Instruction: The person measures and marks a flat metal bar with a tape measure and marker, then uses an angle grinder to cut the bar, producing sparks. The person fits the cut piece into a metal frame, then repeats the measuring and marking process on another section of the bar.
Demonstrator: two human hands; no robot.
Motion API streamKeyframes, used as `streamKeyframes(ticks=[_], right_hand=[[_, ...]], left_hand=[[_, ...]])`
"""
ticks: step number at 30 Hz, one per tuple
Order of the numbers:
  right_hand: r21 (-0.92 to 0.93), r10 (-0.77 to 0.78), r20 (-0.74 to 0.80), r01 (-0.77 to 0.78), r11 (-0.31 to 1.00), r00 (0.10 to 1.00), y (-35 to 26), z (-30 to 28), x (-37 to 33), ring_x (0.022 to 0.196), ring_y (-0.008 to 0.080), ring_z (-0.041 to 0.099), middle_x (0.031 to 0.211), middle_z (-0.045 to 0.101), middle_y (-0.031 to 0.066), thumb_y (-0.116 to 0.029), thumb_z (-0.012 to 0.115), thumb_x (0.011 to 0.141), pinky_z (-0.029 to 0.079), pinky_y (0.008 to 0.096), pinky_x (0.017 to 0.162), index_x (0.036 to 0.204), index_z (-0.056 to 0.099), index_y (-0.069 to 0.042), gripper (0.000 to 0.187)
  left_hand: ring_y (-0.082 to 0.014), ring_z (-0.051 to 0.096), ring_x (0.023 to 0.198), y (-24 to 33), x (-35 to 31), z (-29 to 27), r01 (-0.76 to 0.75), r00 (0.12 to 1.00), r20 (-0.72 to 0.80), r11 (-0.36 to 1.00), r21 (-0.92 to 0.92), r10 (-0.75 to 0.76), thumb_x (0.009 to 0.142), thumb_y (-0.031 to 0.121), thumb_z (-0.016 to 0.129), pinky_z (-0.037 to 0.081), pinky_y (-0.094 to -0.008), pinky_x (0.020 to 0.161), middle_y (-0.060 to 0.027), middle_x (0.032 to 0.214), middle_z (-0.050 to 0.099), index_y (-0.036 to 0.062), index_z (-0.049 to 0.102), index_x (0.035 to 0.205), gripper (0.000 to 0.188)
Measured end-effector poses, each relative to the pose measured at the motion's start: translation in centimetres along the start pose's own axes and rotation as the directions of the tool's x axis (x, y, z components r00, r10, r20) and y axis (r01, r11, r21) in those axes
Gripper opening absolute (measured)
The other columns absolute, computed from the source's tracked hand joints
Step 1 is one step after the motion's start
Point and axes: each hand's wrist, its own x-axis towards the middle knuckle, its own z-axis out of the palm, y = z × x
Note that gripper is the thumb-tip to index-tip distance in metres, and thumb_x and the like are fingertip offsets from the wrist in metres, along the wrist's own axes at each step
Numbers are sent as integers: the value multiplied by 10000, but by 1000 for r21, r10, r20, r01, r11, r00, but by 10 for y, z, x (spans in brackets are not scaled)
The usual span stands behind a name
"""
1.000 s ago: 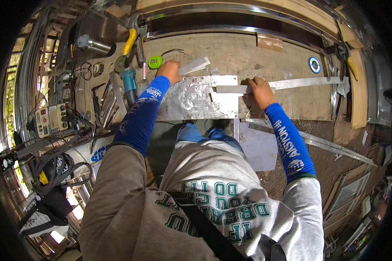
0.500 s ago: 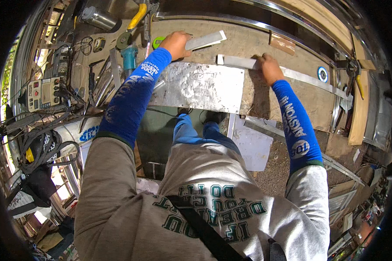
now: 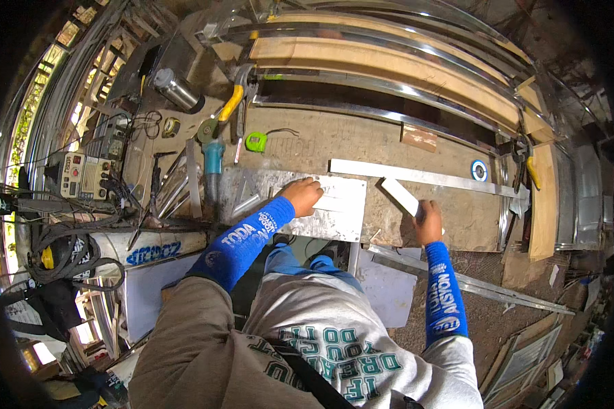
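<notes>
My left hand (image 3: 303, 195) rests on a flat, scuffed metal sheet (image 3: 338, 217) that lies at the near edge of the workbench (image 3: 320, 146). My right hand (image 3: 428, 222) grips the near end of a short flat metal strip (image 3: 400, 195), which angles away to the left just right of the sheet. A long metal bar (image 3: 430, 176) lies across the bench beyond both hands. Both forearms wear blue sleeves.
A green tape measure (image 3: 256, 142), a teal angle grinder (image 3: 213, 160) and a yellow-handled tool (image 3: 229, 105) lie at the back left. A blue-and-white disc (image 3: 479, 170) sits at the right. A welding unit (image 3: 79, 174) with cables stands to the left, and metal rails and wooden planks (image 3: 389, 65) run behind.
My left hand has come back from the far left of the bench onto the sheet. My right hand has left the long bar and now holds a short strip.
</notes>
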Motion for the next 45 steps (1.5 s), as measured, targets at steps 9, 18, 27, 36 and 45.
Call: streamKeyframes(ticks=[9,18,27,36,45], right_hand=[[-5,-173,-48,173,985,984,-36,10,-25,997,452,624,1085,628,242,-111,854,778,522,506,873,1238,688,-8,499],[-81,-321,194,342,936,927,-73,16,-8,1119,420,596,1191,655,195,-216,899,754,509,495,965,1308,693,-69,610],[132,-586,223,572,810,779,-241,89,75,1185,441,622,1274,651,232,-101,752,868,517,487,1024,1270,682,-10,419],[-91,-559,387,634,768,733,-474,254,121,1164,432,676,1330,625,275,-91,553,953,604,493,931,1159,715,-4,276],[-143,-870,368,945,294,326,-458,238,146,1218,373,598,1213,668,194,-151,542,932,471,524,1060,1239,626,-16,345]], left_hand=[[-366,607,1168,-14,-23,9,144,973,-186,989,34,-135,784,185,824,512,-482,1006,-147,1146,653,28,694,1089,367],[-298,575,1233,31,-88,36,204,933,-260,961,-188,-249,793,251,844,460,-445,1070,-75,1250,642,102,685,1322,573],[-373,653,1112,26,-163,37,311,694,-461,808,-501,-553,914,267,800,531,-443,981,-156,1211,685,47,709,1278,435],[-382,672,797,61,-291,58,332,852,-129,715,-615,-507,1033,236,609,526,-491,717,-180,907,691,29,716,995,237],[-384,718,952,6,-391,23,503,689,-106,578,-642,-717,1020,172,607,570,-511,828,-199,1079,745,114,743,1286,304]])
